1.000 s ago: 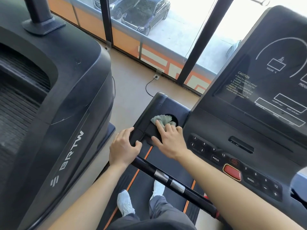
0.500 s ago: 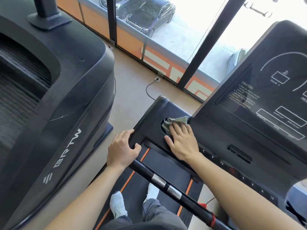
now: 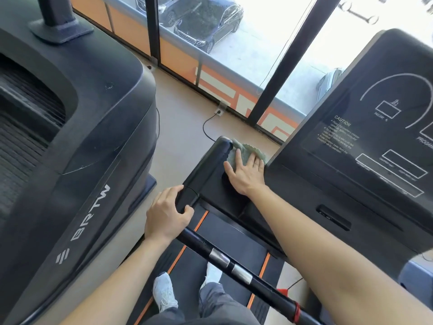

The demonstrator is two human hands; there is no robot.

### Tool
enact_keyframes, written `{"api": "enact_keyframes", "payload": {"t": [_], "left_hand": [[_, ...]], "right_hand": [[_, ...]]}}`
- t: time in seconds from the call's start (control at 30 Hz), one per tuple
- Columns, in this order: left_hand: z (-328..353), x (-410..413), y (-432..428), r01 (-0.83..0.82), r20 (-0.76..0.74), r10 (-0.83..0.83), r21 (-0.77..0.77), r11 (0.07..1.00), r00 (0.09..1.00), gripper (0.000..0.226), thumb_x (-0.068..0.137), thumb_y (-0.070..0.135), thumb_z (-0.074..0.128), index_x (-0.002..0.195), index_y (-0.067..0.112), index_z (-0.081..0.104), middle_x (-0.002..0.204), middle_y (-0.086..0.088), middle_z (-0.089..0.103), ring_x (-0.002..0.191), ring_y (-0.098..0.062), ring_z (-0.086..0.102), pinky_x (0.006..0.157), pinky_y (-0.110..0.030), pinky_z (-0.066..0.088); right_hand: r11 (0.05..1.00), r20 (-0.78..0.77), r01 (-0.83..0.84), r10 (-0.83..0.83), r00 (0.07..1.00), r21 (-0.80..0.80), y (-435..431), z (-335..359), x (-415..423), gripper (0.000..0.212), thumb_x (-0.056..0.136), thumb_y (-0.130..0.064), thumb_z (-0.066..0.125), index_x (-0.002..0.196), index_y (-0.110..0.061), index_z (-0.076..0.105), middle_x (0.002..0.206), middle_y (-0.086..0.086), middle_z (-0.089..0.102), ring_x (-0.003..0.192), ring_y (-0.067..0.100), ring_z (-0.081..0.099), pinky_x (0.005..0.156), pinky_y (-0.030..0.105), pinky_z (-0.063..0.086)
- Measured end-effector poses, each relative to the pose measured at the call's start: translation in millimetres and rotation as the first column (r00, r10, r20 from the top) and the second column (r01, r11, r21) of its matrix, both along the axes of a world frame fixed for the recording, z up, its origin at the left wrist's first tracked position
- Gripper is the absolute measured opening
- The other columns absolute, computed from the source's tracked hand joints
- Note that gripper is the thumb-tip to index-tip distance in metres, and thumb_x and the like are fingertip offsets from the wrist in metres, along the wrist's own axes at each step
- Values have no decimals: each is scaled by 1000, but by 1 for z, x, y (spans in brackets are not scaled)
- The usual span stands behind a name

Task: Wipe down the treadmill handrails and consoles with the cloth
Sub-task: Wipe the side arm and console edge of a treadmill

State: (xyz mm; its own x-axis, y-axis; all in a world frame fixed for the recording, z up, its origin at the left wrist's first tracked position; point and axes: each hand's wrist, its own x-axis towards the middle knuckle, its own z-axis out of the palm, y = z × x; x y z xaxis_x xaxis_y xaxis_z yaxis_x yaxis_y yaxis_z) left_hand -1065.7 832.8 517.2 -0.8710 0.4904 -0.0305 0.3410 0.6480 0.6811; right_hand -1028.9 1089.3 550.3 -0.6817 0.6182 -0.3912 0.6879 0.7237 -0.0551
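Under the right hand [image 3: 246, 175], the cloth [image 3: 248, 150] looks soft, matt and fuzzy. The console tray [image 3: 209, 181] beneath it is smooth black plastic with a dull sheen. Just past the left hand [image 3: 165, 216]'s grip, the handlebar [image 3: 199, 244] is glossy black, banded by shiny metal plates [image 3: 219, 257].

Gym: treadmill [image 3: 234, 242] beside stair machine [image 3: 82, 137]

Pale green cloth [image 3: 247, 150], blk console [image 3: 351, 160] w/ white print, blk belt [image 3: 230, 242] w/ orange stripes
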Motion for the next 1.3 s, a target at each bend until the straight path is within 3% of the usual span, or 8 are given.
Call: {"api": "enact_keyframes", "payload": {"t": [0.17,0.33,0.57,0.67,0.8,0.93,1.13,1.3], "left_hand": [[1,0,0,5,0,-5,1,1000,1000,52,81,29,71,132,23,61,125,5,66,115,-19,60,92,-41,53],[5,0,0,16,8,-16,2,1000,1000,53,81,30,70,133,23,60,126,6,65,116,-17,59,93,-40,53],[8,-3,-8,-242,272,163,291,926,948,51,78,26,55,127,23,63,120,11,68,106,-10,63,99,-42,52],[10,-1,-10,-329,234,255,374,867,938,40,82,20,56,120,20,68,113,10,69,102,-11,63,96,-42,53],[12,5,-2,-61,-79,93,340,938,992,26,83,14,65,107,20,72,109,10,68,103,-11,60,95,-33,49],[2,-1,16,169,-148,-156,81,982,977,36,85,20,75,120,18,71,126,2,66,115,-20,59,101,-38,50],[-2,-41,31,275,5,-275,0,962,961,63,88,36,76,144,21,53,144,2,54,130,-20,53,105,-42,47],[-2,-39,-1,295,97,-296,19,955,950,70,87,39,77,150,23,48,150,7,52,133,-14,52,111,-36,44]], "right_hand": [[990,-51,-98,93,994,-103,7,2,-27,71,97,-72,10,158,-41,-10,166,16,-17,153,35,-15,123,52,-11],[928,-112,-358,347,931,-106,-27,-5,-30,67,100,-68,15,158,-44,-4,165,3,-25,150,28,-28,122,49,-16],[771,-227,-634,608,761,-58,-86,-18,23,61,103,-55,17,159,-41,-3,168,-7,-11,152,20,-23,123,41,-14],[744,-443,-621,483,755,-247,-98,-9,36,64,104,-27,35,161,-35,7,169,-9,9,155,13,-6,126,34,-3],[843,-559,-500,322,764,-198,-82,-7,40,64,93,-1,47,154,-17,39,162,0,33,153,16,20,125,34,18],[852,-418,-514,435,798,-95,-62,-17,31,61,97,-16,59,154,-13,38,164,2,27,154,21,18,126,40,15],[820,-238,-572,560,794,23,-34,-4,2,68,100,-19,54,160,-24,23,168,-3,14,155,22,8,125,42,10],[791,-294,-611,592,750,34,-53,17,-8,79,81,3,59,153,-25,41,163,2,31,153,24,21,124,43,18]]}}
